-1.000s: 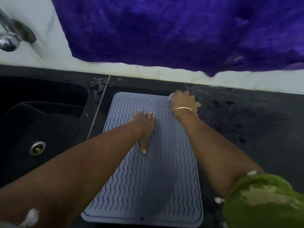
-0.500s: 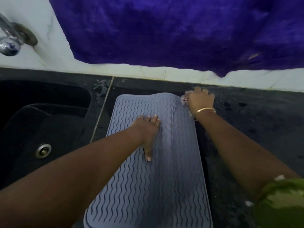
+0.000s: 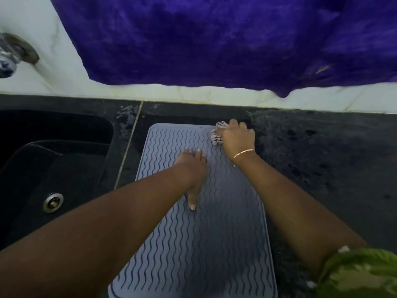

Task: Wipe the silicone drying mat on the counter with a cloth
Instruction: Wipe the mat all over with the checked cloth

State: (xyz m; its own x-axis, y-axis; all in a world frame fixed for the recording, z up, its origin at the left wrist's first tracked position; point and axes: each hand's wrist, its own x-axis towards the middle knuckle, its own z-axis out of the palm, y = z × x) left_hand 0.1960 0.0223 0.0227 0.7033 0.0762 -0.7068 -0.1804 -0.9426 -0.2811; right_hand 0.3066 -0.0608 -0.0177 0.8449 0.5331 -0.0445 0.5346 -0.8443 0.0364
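Observation:
A grey silicone drying mat (image 3: 214, 244) with wavy ridges lies lengthwise on the black counter (image 3: 322, 168). My left hand (image 3: 191, 166) presses flat on the mat's upper middle, fingers spread, thumb pointing back toward me. My right hand (image 3: 236, 139), with a gold bangle on its wrist, is closed on a bunched white checked cloth (image 3: 218, 134) at the mat's far right corner. Most of the cloth is hidden under that hand.
A black sink (image 3: 53, 168) with a metal drain (image 3: 52, 202) lies left of the mat. A chrome tap (image 3: 12, 54) juts from the white wall at upper left. A purple cloth (image 3: 214, 39) hangs over the wall behind the counter.
My right hand has kept the cloth near the mat's far right corner, sliding sideways there. My left hand stays pressed on the same part of the mat.

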